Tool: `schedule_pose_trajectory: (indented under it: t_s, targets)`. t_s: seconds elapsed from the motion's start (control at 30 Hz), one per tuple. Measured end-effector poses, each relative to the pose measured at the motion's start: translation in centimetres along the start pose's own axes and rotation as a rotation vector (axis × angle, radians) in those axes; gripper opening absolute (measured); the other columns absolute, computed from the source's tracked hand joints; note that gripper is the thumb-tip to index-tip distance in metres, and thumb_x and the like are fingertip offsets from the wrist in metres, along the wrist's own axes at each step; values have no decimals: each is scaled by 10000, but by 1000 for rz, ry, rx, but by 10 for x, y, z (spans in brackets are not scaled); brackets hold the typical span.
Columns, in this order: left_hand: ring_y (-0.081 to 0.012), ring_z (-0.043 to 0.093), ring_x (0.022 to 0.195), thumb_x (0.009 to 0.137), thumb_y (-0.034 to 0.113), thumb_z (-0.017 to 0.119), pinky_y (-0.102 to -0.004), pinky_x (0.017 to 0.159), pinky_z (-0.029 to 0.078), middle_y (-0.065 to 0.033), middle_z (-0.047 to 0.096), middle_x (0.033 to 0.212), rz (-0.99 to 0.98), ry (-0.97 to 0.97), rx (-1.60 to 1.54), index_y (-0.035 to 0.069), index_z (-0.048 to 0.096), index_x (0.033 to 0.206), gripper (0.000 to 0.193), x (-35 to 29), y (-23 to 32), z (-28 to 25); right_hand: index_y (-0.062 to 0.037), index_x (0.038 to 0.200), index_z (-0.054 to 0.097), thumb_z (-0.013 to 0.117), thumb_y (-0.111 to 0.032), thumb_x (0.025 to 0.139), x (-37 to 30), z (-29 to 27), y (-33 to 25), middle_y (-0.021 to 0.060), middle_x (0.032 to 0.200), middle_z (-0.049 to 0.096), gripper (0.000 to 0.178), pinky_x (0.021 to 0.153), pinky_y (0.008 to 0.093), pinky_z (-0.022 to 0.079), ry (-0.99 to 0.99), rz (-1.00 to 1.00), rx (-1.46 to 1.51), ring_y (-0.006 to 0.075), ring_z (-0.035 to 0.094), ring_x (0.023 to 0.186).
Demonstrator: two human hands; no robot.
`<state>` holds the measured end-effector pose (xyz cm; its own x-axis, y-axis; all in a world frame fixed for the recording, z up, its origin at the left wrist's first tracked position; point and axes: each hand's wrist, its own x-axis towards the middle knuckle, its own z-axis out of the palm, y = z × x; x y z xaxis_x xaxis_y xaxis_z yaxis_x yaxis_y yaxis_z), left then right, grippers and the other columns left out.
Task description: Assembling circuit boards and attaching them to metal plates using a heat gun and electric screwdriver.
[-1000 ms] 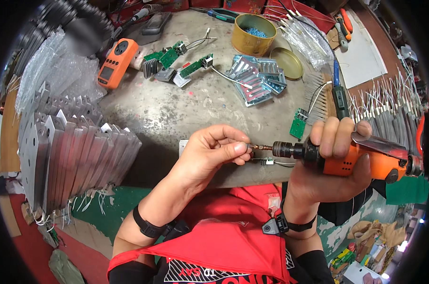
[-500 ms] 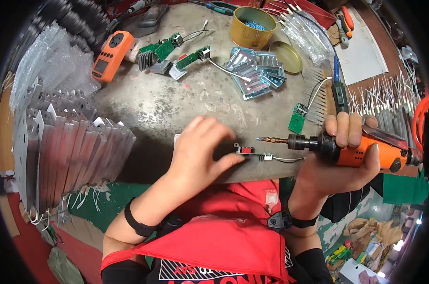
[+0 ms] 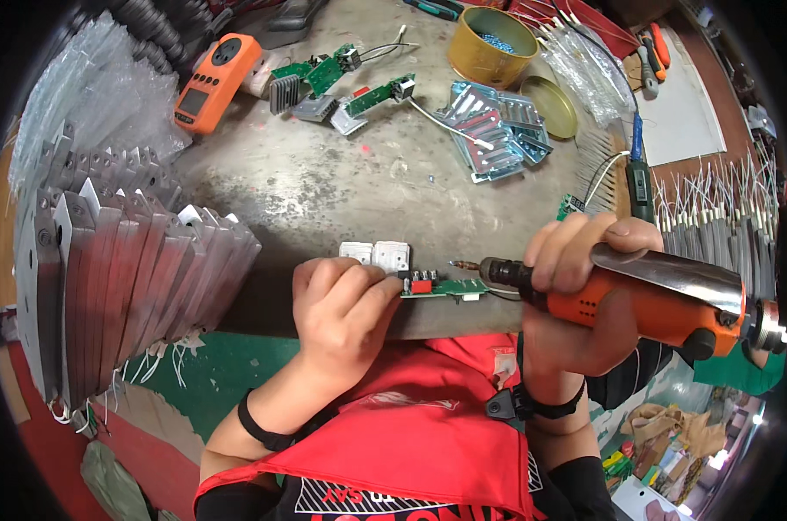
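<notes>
My left hand [image 3: 345,308] is closed, its fingertips at the left end of a small green circuit board [image 3: 450,286] with a red component and a row of metal contacts. The fingers hide that end of the board. My right hand [image 3: 589,269] grips an orange electric screwdriver [image 3: 662,300], pointed left. Its bit tip [image 3: 464,264], with a small bluish bit of something at the end, hovers just above the board, apart from it. Right behind my left fingers lie two white blocks with holes [image 3: 391,255].
Stacked metal plates [image 3: 124,269] stand at left, below bubble wrap [image 3: 107,95]. Farther back are an orange meter [image 3: 217,82], boards with heat sinks [image 3: 324,78], clear-blue plastic parts [image 3: 493,130] and a yellow tin of small blue pieces [image 3: 494,48]. Wired grey strips [image 3: 714,217] line the right.
My left hand has come down and closed on the circuit board, which is now tilted to show its face. The screwdriver has moved left towards it. The whole view has shifted slightly.
</notes>
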<state>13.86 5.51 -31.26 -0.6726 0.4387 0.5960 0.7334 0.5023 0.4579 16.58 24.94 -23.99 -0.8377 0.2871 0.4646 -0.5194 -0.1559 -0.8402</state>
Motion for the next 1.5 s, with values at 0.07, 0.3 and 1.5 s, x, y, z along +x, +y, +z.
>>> schedule_pose_trajectory:
  t_s: [0.07,0.3,1.5]
  targets:
    - [-217,583,772,554,46,754,-363,721,416,-7,627,817,-6,-7,4,100,659,834,301,0,-4,-1,-70,1094,420,639,-329,922,3,12,3,69,714,550,381,668,358,488,-30,12,10,193,568,671]
    - [-216,598,800,598,65,761,-366,755,415,-2,633,840,-57,-37,-66,100,656,854,278,0,-10,-1,-60,1130,410,683,-334,894,3,31,22,62,719,547,453,700,355,492,-60,93,43,179,555,680]
    - [-314,512,958,620,170,805,-411,871,379,-92,530,941,-156,-244,-378,73,577,963,422,14,-43,3,-66,998,435,669,-325,911,5,50,34,87,755,562,361,644,312,475,-262,159,-129,189,563,698]
